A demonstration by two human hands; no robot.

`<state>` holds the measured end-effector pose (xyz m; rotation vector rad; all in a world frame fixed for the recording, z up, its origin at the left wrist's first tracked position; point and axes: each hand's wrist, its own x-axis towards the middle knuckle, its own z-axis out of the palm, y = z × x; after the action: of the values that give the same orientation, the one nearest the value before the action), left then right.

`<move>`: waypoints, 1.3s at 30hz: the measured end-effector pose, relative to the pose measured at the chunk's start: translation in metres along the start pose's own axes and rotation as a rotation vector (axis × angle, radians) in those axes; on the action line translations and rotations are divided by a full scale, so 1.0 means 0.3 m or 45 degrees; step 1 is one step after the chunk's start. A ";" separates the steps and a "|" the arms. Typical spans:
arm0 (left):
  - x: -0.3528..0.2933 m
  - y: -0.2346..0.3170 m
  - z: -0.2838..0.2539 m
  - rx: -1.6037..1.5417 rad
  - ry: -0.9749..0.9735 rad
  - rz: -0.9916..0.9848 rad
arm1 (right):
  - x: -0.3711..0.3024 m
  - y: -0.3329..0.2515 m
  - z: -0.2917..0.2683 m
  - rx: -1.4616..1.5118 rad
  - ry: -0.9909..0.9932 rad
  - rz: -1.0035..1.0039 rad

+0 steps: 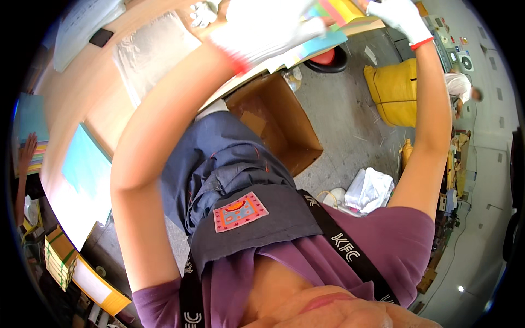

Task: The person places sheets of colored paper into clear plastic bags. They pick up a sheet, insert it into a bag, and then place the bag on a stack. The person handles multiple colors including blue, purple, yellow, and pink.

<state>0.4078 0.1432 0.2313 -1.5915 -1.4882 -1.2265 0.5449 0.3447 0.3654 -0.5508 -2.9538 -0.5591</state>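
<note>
My left hand (270, 35), in a white glove with a red cuff, is over the table's edge at the top. It is smeared by motion and its fingers are hard to make out. Beside its fingertips lie bright coloured paper sheets (343, 11) in yellow, green and pink. Light blue sheets (324, 45) stick out below them, past the table edge. My right hand (402, 19), gloved the same way, is at the right end of the coloured sheets, its fingers closed on their edge. The upper frame edge cuts off part of both hands.
On the wooden table (82, 104) lie clear plastic sleeves (153, 52), a black phone-like object (101, 37) and blue sheets (87, 161). Another person's hand (28, 146) rests on a stack at far left. Below stand a cardboard box (295, 123) and a yellow sack (391, 90).
</note>
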 end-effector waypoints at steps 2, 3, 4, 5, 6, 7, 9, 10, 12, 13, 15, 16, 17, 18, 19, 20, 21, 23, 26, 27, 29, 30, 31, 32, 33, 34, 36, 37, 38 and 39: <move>0.105 0.010 0.103 0.113 0.073 0.103 | -0.005 -0.032 -0.036 -0.213 -0.059 0.055; 0.161 0.009 0.144 0.073 0.038 0.132 | -0.007 0.000 -0.018 -0.072 0.032 -0.053; 0.214 0.011 0.198 0.025 -0.008 0.163 | 0.000 0.032 0.006 -0.145 0.028 -0.055; 0.260 0.008 0.238 -0.021 -0.054 0.195 | -0.005 0.050 0.010 -0.252 -0.074 0.021; 0.276 -0.007 0.268 0.001 -0.127 0.197 | 0.006 0.027 0.022 -0.332 -0.175 0.076; 0.282 -0.022 0.295 0.027 -0.200 0.196 | 0.005 0.016 0.027 -0.359 -0.112 0.044; 0.274 -0.074 0.360 0.066 -0.361 0.110 | 0.000 0.020 0.029 0.160 0.008 -0.152; 0.258 -0.081 0.380 0.035 -0.348 0.024 | -0.016 0.020 0.023 0.405 0.055 -0.239; 0.243 -0.095 0.387 -0.020 -0.314 -0.137 | -0.038 0.166 0.120 0.737 0.426 -0.077; 0.263 -0.036 0.352 0.215 -0.102 0.004 | -0.085 0.390 0.253 1.768 0.108 0.133; 0.305 0.016 0.289 0.239 -0.202 -0.077 | -0.159 0.325 0.175 1.977 -0.113 0.887; 0.328 0.050 0.283 0.218 -0.237 -0.100 | -0.205 0.493 0.278 2.683 -0.531 0.533; 0.308 -0.002 0.295 0.170 -0.254 -0.170 | -0.120 0.320 0.247 2.726 -0.238 0.905; 0.290 -0.027 0.279 0.240 -0.222 -0.163 | -0.067 0.147 0.172 2.688 0.079 1.310; 0.284 -0.023 0.279 0.254 -0.173 -0.143 | -0.060 0.167 0.198 2.810 0.117 0.996; 0.278 -0.020 0.275 0.274 -0.123 -0.125 | -0.028 0.209 0.258 2.908 0.150 0.667; 0.268 -0.021 0.217 0.211 -0.162 -0.063 | 0.034 0.223 0.284 2.966 0.134 0.498; 0.170 0.045 0.218 0.026 -0.392 -0.140 | 0.022 0.320 0.319 2.934 0.194 0.546; -0.100 0.168 0.175 -0.246 -0.409 -0.058 | 0.059 0.443 0.387 2.969 0.190 0.517; -0.182 0.179 0.124 -0.231 -0.525 -0.045 | 0.062 0.478 0.399 2.971 0.202 0.520; -0.395 0.158 0.019 -0.120 -0.826 -0.428 | 0.075 0.513 0.412 2.982 0.238 0.501; -0.535 0.083 -0.035 -0.039 -0.875 -0.638 | 0.093 0.506 0.409 2.976 0.271 0.476; -0.610 0.029 -0.084 0.172 -1.019 -0.908 | 0.087 0.506 0.399 2.951 0.328 0.481; -0.745 -0.057 -0.143 0.495 -0.880 -0.659 | 0.087 0.461 0.365 2.854 0.453 0.484; -0.839 -0.120 -0.191 0.618 -0.892 -0.724 | 0.081 0.422 0.334 2.743 0.578 0.502; -0.883 -0.172 -0.246 0.696 -1.053 -0.719 | 0.069 0.352 0.295 2.619 0.712 0.572; -0.916 -0.258 -0.289 0.716 -1.240 -0.784 | 0.027 0.205 0.215 2.490 0.877 0.682; -0.932 -0.277 -0.306 0.743 -1.306 -0.807 | 0.004 0.122 0.184 2.499 0.895 0.723; -0.915 -0.288 -0.313 0.765 -1.374 -0.811 | -0.039 0.072 0.145 2.502 0.932 0.775; -0.898 -0.296 -0.294 0.708 -1.323 -0.808 | -0.101 0.013 0.150 2.429 0.975 0.711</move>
<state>0.3223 -0.0271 0.0036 -1.4214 -2.8145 -0.0665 0.5739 0.3546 0.3205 -0.5249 -1.3409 1.4977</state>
